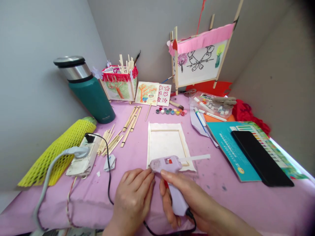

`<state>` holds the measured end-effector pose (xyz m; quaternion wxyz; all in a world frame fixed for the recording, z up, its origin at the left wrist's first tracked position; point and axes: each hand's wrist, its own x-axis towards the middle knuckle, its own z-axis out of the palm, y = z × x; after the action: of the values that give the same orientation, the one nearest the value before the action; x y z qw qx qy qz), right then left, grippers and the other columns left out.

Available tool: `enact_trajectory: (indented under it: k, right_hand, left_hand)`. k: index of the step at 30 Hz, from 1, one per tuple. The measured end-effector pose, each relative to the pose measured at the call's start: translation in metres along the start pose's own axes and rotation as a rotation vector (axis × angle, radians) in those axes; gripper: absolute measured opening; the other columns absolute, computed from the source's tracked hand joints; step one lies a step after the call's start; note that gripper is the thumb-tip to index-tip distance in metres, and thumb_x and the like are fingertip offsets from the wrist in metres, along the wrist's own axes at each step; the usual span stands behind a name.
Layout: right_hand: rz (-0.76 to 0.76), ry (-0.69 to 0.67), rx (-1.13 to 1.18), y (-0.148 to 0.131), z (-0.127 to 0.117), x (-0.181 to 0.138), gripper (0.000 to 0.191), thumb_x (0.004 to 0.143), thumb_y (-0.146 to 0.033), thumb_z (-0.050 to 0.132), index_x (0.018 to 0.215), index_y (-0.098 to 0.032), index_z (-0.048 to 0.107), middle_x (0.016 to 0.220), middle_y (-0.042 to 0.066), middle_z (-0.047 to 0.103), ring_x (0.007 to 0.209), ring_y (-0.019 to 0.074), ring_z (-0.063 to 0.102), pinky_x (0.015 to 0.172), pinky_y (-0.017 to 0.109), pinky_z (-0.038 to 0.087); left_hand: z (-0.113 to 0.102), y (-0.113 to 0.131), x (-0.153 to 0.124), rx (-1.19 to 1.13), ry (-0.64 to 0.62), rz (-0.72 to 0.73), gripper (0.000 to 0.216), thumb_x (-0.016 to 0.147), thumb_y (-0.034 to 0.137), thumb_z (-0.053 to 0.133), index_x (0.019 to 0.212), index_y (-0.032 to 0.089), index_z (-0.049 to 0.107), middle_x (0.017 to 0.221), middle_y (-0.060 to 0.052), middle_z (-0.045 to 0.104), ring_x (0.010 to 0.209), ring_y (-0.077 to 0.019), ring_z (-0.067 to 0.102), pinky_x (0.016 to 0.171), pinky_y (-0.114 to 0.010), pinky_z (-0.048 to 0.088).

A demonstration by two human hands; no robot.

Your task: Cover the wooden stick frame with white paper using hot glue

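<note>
Your right hand (204, 200) closes around the handle of the lilac hot glue gun (169, 165), which sits above the tabletop's (221, 206) front edge. Your loosely open left hand (133, 200) seems just beside its nozzle (151, 166), holding nothing; keep those fingers clear of the tip and the paper-backed stick frame (167, 130).

**Q:** What does the right hand (197, 200) hold?

**A:** A lilac hot glue gun (164, 165), gripped by the handle. A white glue stick (195, 157) projects from its rear.

**Q:** And the left hand (133, 200)?

**A:** Empty, just beside the gun's front end. The gun is positioned over the lower edge of a wooden frame (167, 130) laid on white paper (157, 147), on a pink table cover (214, 157).
</note>
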<state>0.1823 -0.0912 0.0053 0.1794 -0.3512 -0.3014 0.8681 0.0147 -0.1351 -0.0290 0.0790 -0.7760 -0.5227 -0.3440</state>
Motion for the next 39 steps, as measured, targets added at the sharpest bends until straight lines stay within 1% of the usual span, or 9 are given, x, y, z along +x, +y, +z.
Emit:
enact_trajectory:
  k: [8, 14, 20, 29, 32, 39]
  right_hand:
    - [0.002, 0.001, -0.001, -0.002, 0.002, -0.003, 0.048, 0.087, -0.061, 0.046, 0.071, -0.017, 0.057, 0.045, 0.004, 0.063, 0.033, 0.0109, 0.048, 0.036, 0.019, 0.034]
    - [-0.010, 0.040, 0.015, -0.001, 0.001, -0.005, 0.048, 0.087, -0.060, 0.046, 0.070, -0.017, 0.059, 0.044, 0.004, 0.061, 0.034, 0.0113, 0.050, 0.036, 0.019, 0.035]
    - [0.025, 0.087, 0.055, 0.001, -0.004, -0.008, 0.047, 0.088, -0.059, 0.046, 0.072, -0.017, 0.060, 0.044, 0.004, 0.062, 0.036, 0.0124, 0.053, 0.037, 0.019, 0.037]
    - [-0.029, 0.100, 0.049, -0.003, -0.004, -0.014, 0.047, 0.088, -0.057, 0.047, 0.072, -0.015, 0.060, 0.042, 0.004, 0.061, 0.033, 0.0110, 0.051, 0.036, 0.018, 0.035]
    - [-0.018, 0.104, 0.060, -0.003, -0.007, -0.016, 0.048, 0.089, -0.057, 0.046, 0.073, -0.015, 0.061, 0.042, 0.004, 0.062, 0.034, 0.0110, 0.051, 0.037, 0.018, 0.036]
    - [0.012, 0.178, 0.066, -0.003, -0.015, -0.028, 0.048, 0.088, -0.061, 0.046, 0.074, -0.017, 0.058, 0.044, 0.004, 0.063, 0.035, 0.0117, 0.052, 0.035, 0.017, 0.035]
  left_hand:
    - [-0.001, 0.001, 0.001, 0.003, 0.007, 0.004, 0.025, 0.083, 0.004, 0.055, 0.104, 0.013, 0.065, 0.102, -0.008, 0.071, 0.093, -0.0207, 0.058, 0.081, -0.037, 0.049]
    - [0.000, 0.000, 0.000, -0.008, 0.009, 0.012, 0.024, 0.084, 0.004, 0.055, 0.104, 0.013, 0.064, 0.102, -0.008, 0.071, 0.093, -0.0213, 0.057, 0.081, -0.037, 0.049]
    - [0.001, 0.000, 0.000, -0.032, 0.010, 0.000, 0.024, 0.082, 0.004, 0.059, 0.103, 0.011, 0.066, 0.102, -0.008, 0.071, 0.093, -0.0216, 0.056, 0.082, -0.038, 0.047]
    - [0.001, 0.000, -0.001, -0.044, -0.004, -0.002, 0.024, 0.082, 0.003, 0.059, 0.104, 0.012, 0.066, 0.103, -0.008, 0.071, 0.094, -0.0216, 0.056, 0.083, -0.039, 0.046]
    - [0.000, -0.001, -0.001, -0.042, -0.005, 0.003, 0.024, 0.083, 0.003, 0.059, 0.104, 0.012, 0.066, 0.104, -0.008, 0.071, 0.094, -0.0214, 0.056, 0.084, -0.039, 0.045]
    - [0.001, -0.001, 0.000, -0.033, 0.011, 0.010, 0.025, 0.083, 0.003, 0.058, 0.105, 0.013, 0.066, 0.103, -0.008, 0.071, 0.093, -0.0213, 0.056, 0.082, -0.039, 0.046]
